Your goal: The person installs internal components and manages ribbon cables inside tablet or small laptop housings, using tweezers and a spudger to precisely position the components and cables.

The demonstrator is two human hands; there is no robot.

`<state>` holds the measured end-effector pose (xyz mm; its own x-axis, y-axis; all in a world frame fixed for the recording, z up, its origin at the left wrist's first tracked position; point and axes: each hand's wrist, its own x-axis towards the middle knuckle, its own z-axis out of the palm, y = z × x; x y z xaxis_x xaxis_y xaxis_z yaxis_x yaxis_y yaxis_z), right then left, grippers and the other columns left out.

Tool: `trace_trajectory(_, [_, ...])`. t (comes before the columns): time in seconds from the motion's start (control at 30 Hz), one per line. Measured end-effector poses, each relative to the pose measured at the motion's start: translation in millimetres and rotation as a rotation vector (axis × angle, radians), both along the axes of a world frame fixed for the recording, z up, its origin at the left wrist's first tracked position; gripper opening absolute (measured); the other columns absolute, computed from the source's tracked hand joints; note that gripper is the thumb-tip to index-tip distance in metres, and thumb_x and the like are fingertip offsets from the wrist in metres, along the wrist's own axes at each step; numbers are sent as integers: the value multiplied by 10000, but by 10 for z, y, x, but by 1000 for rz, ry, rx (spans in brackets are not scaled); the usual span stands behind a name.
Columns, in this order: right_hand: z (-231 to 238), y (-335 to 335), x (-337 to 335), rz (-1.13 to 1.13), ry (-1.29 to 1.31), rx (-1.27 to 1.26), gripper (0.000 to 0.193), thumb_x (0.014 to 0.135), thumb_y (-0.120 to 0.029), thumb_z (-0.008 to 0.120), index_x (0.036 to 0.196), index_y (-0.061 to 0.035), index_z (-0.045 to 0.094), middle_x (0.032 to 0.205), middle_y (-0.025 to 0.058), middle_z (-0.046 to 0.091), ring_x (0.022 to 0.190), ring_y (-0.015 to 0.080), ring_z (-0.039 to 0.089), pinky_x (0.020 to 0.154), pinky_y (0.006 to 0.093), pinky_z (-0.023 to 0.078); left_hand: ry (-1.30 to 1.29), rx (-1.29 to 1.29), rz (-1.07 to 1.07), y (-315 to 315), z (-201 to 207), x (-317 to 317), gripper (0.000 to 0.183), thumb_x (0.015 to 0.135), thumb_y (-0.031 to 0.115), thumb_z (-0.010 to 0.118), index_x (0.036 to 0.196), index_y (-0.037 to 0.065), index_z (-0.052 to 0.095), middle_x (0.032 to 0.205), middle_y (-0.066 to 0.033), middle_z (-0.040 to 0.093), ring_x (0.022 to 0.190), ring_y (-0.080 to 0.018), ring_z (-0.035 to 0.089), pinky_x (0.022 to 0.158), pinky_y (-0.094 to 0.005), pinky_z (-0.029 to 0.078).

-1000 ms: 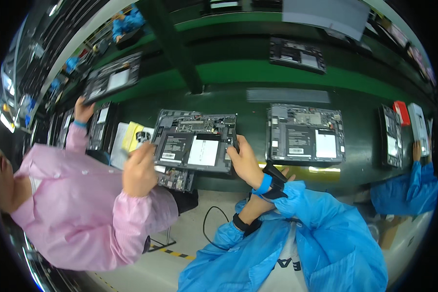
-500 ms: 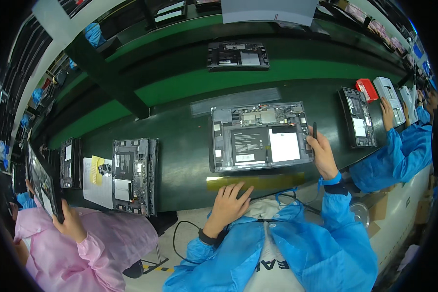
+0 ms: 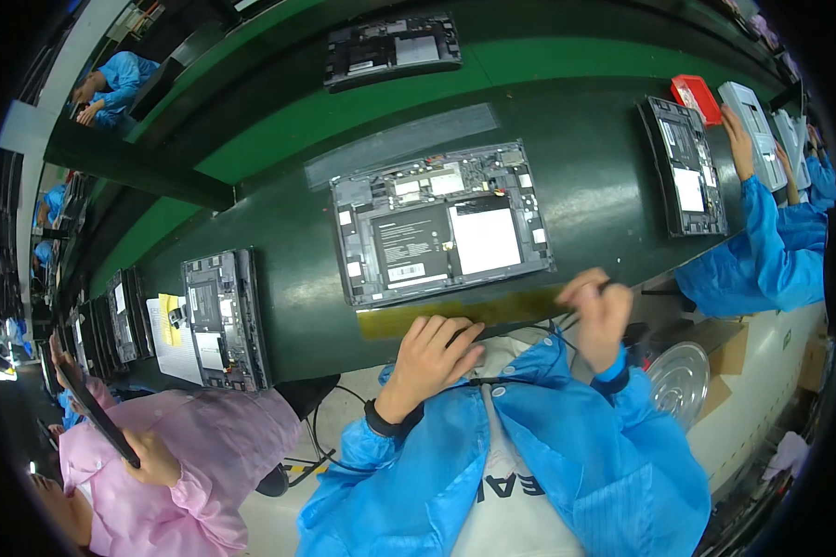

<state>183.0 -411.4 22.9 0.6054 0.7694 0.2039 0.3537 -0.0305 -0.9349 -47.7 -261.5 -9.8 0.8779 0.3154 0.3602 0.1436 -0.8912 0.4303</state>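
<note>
In front of me lies an opened laptop base (image 3: 404, 200), its black battery, circuit board and a white rectangle facing up. My left hand (image 3: 432, 357) rests at the bench edge over the yellow tape strip (image 3: 492, 311), just below the base, its fingers loosely extended and holding nothing. To the base's lower right, my right hand (image 3: 601, 316) is raised and smeared by motion. Its fingers are curled round a thin black tool, of which only a dark bit shows; the kind is unclear.
Further laptop bases stand at left (image 3: 218, 320), at right (image 3: 683, 172) and on the far ledge (image 3: 395, 51). A grey strip (image 3: 399, 144) lies behind mine. A red bin (image 3: 695, 99) is at far right. A pink-sleeved co-worker (image 3: 181, 446) holds a dark panel; a blue-sleeved co-worker (image 3: 762, 241) sits right.
My right hand has left the base's right edge and come down toward me, with the black tool. My left hand stays near the bench edge. The view has shifted.
</note>
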Motion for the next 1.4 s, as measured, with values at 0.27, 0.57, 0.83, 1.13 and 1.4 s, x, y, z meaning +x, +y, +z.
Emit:
trace_trajectory(0.27, [-461,27,-599,282,302,-56,149,868,-19,793,1009,11,756,939,130,756,822,205,725,734,316,563,-78,-76,-125,28,-26,70,278,744,174,877,972,64,760,912,-24,710,728,-211,611,673,-349,450])
trace_trajectory(0.57, [-653,92,-622,22,252,-156,177,888,-64,819,1013,17,723,907,107,755,747,152,717,653,283,554,83,131,72,23,-223,-199,484,836,398,818,1236,139,736,1215,-76,690,1046,-255,621,867,-410,492])
trace_trajectory(0.83, [-624,257,-729,29,71,-203,162,917,-86,805,1005,12,710,893,101,737,726,150,700,627,282,533,156,115,51,-111,-335,-258,573,881,468,730,1365,168,679,1317,-97,651,1111,-261,597,965,-465,477])
trace_trajectory(1.13, [-605,219,-770,38,-3,-150,147,905,-50,801,988,19,701,881,127,719,730,213,702,641,312,538,183,131,37,-121,-342,-261,588,874,506,725,1374,201,677,1340,-83,619,1116,-269,565,953,-473,449])
trace_trajectory(1.4, [-574,257,-825,37,-100,-83,177,892,-18,797,1048,5,718,903,135,726,736,240,719,622,324,542,201,113,42,-128,-296,-254,561,866,491,739,1337,191,685,1342,-84,617,1137,-275,556,976,-496,448])
